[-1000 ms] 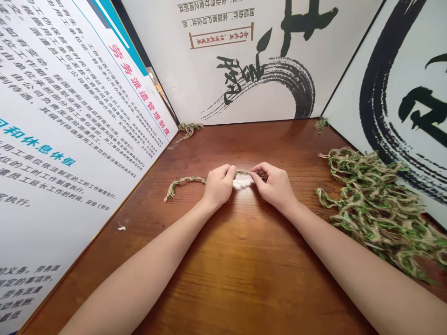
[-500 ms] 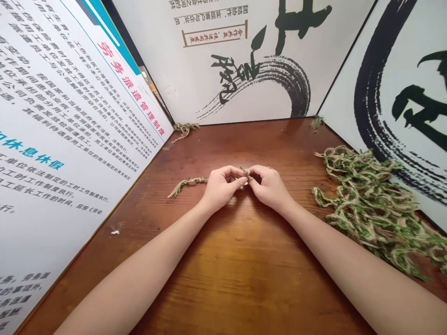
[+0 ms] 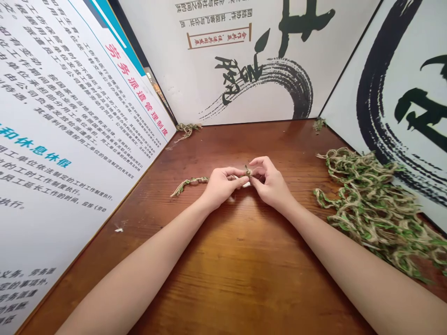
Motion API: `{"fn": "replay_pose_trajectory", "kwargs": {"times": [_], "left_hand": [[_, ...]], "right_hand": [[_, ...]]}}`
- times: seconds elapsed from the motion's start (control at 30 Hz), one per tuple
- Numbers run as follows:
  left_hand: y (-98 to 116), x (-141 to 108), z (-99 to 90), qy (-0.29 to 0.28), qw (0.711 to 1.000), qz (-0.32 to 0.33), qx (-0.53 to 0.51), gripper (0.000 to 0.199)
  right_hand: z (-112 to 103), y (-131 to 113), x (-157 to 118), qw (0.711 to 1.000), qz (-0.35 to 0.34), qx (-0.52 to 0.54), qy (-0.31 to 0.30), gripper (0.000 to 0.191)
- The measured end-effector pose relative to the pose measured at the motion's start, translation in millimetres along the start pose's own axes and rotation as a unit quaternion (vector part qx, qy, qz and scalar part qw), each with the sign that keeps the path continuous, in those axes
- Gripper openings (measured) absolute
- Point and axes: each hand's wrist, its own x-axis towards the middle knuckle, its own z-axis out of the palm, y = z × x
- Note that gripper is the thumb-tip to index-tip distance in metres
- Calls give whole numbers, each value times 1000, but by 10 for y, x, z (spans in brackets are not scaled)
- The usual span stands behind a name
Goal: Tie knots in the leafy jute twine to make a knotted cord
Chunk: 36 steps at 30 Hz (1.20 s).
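A short length of leafy twine (image 3: 188, 183), beige cord with small green leaves, runs out to the left from under my left hand (image 3: 223, 184). That hand pinches the twine between thumb and fingers. My right hand (image 3: 268, 182) meets it at the middle, thumb and index finger pinching the bunched, knot-like part of the cord. The other fingers of my right hand are lifted and curled. Just how the cord loops between the fingertips is too small to make out.
A big tangled heap of leafy twine (image 3: 373, 204) lies on the right of the wooden table (image 3: 216, 279). Small twine bunches sit in the back left corner (image 3: 188, 130) and back right corner (image 3: 319, 124). A white scrap (image 3: 119, 230) lies at left. Printed panels (image 3: 244, 102) wall the table in.
The fingers of my right hand have lifted and spread a little, while its thumb and index stay at the cord. My left hand keeps its pinch. The view has shifted slightly.
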Motion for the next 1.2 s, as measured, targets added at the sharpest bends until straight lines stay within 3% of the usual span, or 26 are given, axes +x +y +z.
{"fn": "replay_pose_trajectory", "kwargs": {"times": [0.27, 0.57, 0.8, 1.0, 1.2], "left_hand": [[-3, 36, 4, 45, 996, -4, -74, 32], [28, 35, -25, 5, 996, -25, -91, 35], [25, 63, -16, 56, 986, -26, -154, 36], [54, 70, -29, 65, 982, -41, -175, 33], [72, 63, -36, 58, 983, -58, -164, 34]], "right_hand": [[18, -38, -25, 994, -18, -104, 40, 22], [22, -62, -28, 996, -29, -80, 24, 16], [12, -58, -23, 990, -20, -119, 75, 13], [23, -42, -33, 995, -86, -54, -17, 14], [22, -51, -54, 994, -99, -44, -33, 10]]}}
